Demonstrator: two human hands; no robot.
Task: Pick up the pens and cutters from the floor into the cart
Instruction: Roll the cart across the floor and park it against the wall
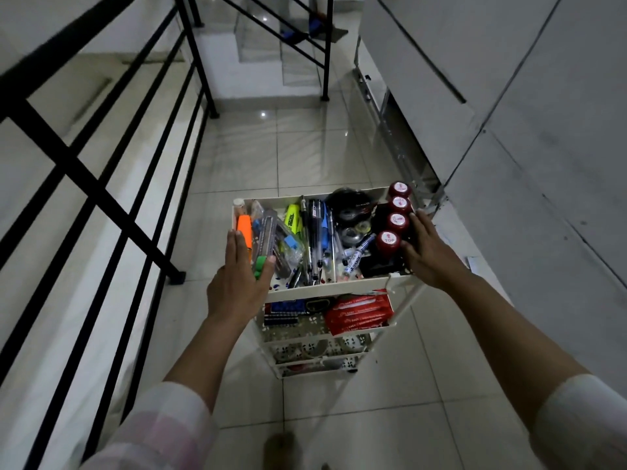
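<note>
Cart (325,284) top tray is already packed: pens (314,242) in the middle compartment, cutters (269,232) and highlighters in the one toward the railing, tape rolls and markers next, red-capped bottles (393,222) along the wall-side edge. No pens or cutters visible on the floor (305,154) around the cart, so the pickup looks about done, as far as this view reaches.

Your left hand (237,276) lies flat over the railing-side compartment, fingers extended, grip loose; a green-capped marker (260,264) sits under the fingertips, and I can't tell if you hold it or just cover it. Your right hand (429,252) is spread against the wall-side edge of the cart, touching the bottles, closed on nothing.

Risks:
- The tray is overfull. Items in the railing-side compartment stand above the rim, so a push or tilt could spill them back onto the floor.
- The bottles stand upright in a row at the cart's edge. A sideways nudge from your right hand could topple them.
- The cart is tall and narrow. Pressing unevenly on the top tray could tip it.

Room: the railing (101,184) is near the cart on one side, with open gaps and a drop beyond, so anything rolling that way may be lost. The wall panel (543,164) is just beside the cart on the other side. Beyond the cart, open tile runs to the stairs (271,62). On your side of the cart, your foot is close to its base.
</note>
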